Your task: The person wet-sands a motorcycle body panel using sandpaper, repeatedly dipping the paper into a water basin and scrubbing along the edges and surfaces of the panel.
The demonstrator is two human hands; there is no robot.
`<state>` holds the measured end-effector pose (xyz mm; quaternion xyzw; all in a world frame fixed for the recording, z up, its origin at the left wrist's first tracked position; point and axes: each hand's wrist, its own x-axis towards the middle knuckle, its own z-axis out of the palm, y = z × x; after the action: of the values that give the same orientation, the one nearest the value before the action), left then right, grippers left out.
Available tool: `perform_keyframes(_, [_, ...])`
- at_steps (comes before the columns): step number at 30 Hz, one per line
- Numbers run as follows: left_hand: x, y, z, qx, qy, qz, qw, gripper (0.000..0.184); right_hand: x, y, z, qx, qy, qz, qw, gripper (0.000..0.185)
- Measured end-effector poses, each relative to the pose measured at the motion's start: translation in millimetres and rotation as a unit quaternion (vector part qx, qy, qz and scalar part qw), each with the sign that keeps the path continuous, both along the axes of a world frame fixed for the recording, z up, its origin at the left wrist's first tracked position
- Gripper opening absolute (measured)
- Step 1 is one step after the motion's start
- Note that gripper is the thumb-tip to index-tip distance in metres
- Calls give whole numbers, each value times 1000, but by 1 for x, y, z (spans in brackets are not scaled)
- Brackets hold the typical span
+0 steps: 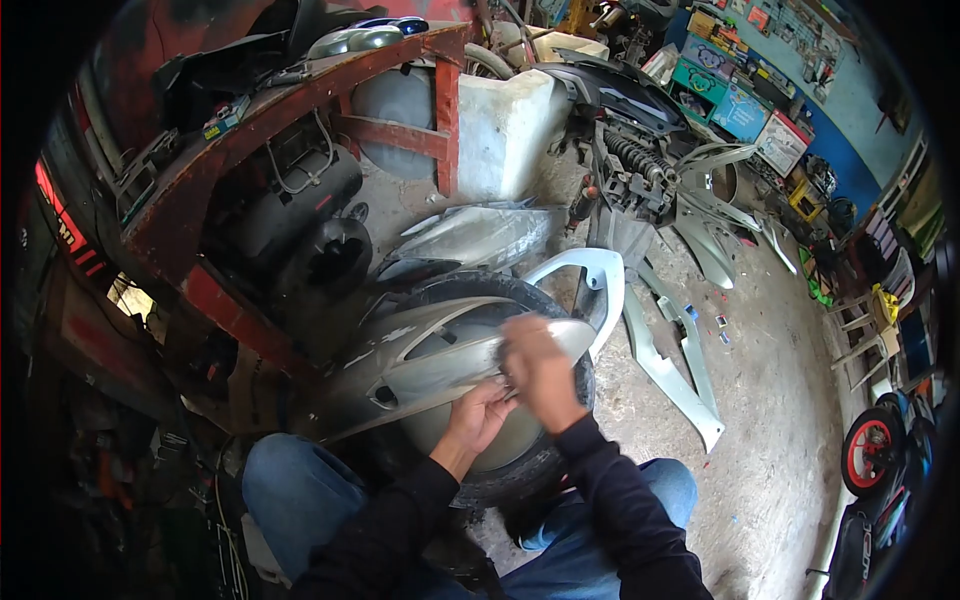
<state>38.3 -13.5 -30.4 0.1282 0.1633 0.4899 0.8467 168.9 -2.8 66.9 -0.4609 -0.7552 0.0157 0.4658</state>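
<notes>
A long grey fairing panel [430, 350] with cut-out openings lies across a black tire [510, 475] in front of me. My left hand [480, 415] grips the panel's lower edge, with thumb and fingers pressed together. Over the panel's right part is my right hand [540, 370], blurred by motion, its fingers bent against the surface. Whatever may be under those fingers is hidden. Just beyond the panel's right end stands a white curved bracket [600, 285].
A red wooden bench [300, 95] stands at the upper left. More panels [480, 240] and pale trim strips [665, 365] lie on the concrete floor. A partly dismantled motorcycle [640, 165] is farther back. At the right edge is a red-rimmed wheel [868, 450].
</notes>
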Motion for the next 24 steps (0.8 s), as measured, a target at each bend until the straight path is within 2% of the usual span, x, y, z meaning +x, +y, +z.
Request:
perform_keyframes(1, [1, 1, -1, 3, 29, 11, 1000, 37, -12, 0, -2, 37, -87, 30, 995, 23])
perform_keyframes(2, [2, 0, -3, 5, 59, 22, 998, 36, -8, 1, -2, 36, -86, 30, 995, 23])
perform_keyframes(4, [-2, -1, 0, 10, 44, 5, 999, 36, 9, 1, 0, -98, 45, -30, 994, 27])
perform_keyframes(5, [-3, 1, 4, 20, 26, -9, 999, 37, 23, 11, -15, -24, -15, -74, 997, 27])
perform_keyframes(6, [-3, 1, 3, 20, 27, -6, 999, 37, 11, 9, -15, -24, -15, -71, 997, 27])
perform_keyframes(8, [4, -1, 1, -36, 36, 32, 998, 38, -25, 0, -18, -67, -35, 52, 996, 26])
perform_keyframes(9, [9, -3, 5, 1, -58, 60, 997, 39, -41, 0, -21, -5, -106, 87, 991, 24])
perform_keyframes(10, [6, 0, 0, 2, -56, 59, 997, 39, -37, 1, -16, -4, -104, 86, 991, 24])
perform_keyframes(12, [-1, 4, -14, 16, 58, -14, 998, 40, -13, -2, -1, -179, 22, 22, 983, 26])
perform_keyframes(13, [-5, 3, 4, 22, 33, -16, 999, 37, 0, -5, 7, -220, 197, -17, 955, 28])
perform_keyframes(14, [-7, 3, 18, 23, 31, -15, 999, 37, 29, 8, -22, -25, -27, -103, 994, 33])
perform_keyframes(16, [-7, 4, 34, 22, -2, -14, 1000, 37, 6, -10, -21, -26, 4, -50, 998, 35])
perform_keyframes(17, [-9, 8, 23, 5, 25, -9, 1000, 37, 1, -17, -17, -33, -61, 11, 998, 35])
perform_keyframes(18, [-10, 8, 24, 4, 26, -14, 1000, 37, 6, -17, -19, -34, -60, 6, 998, 35])
perform_keyframes(20, [-15, 12, 36, 66, -11, -15, 998, 34, 25, -10, -21, -16, 33, -74, 997, 35])
perform_keyframes(22, [-17, 12, 41, 53, -2, -4, 999, 31, 30, -10, -16, -26, 27, -110, 993, 36])
perform_keyframes(24, [-22, 19, 40, 48, 6, 5, 999, 34, 21, -25, -15, -37, -23, 1, 999, 34])
